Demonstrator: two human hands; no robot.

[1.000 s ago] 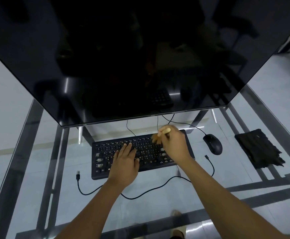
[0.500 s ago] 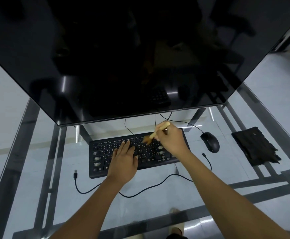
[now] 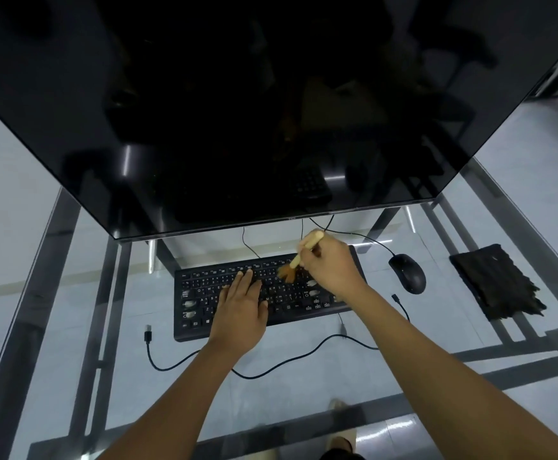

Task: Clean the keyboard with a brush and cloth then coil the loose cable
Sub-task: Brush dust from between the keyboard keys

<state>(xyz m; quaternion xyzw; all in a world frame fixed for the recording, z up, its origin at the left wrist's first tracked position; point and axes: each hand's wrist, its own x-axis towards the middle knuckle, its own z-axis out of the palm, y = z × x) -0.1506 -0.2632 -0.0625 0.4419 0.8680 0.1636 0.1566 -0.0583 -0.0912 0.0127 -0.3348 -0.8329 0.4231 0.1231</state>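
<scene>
black keyboard [image 3: 271, 290] under flat left hand [image 3: 239, 313]; right hand [image 3: 332, 268] grip clamped on wooden brush [image 3: 299, 257], bristles splayed on keys

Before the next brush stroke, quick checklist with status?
1. Brush gripped: ok, right hand holds the wooden handle.
2. Bristles on keys: ok, they touch the upper rows of the keyboard.
3. Keyboard braced: ok, left hand lies flat on it.
4. Cloth ready: ok, on the glass right of the mouse, untouched.
5. Loose cable coiled: not ok, it snakes in front of the keyboard.
6. Dust left between keys: cannot tell.
</scene>
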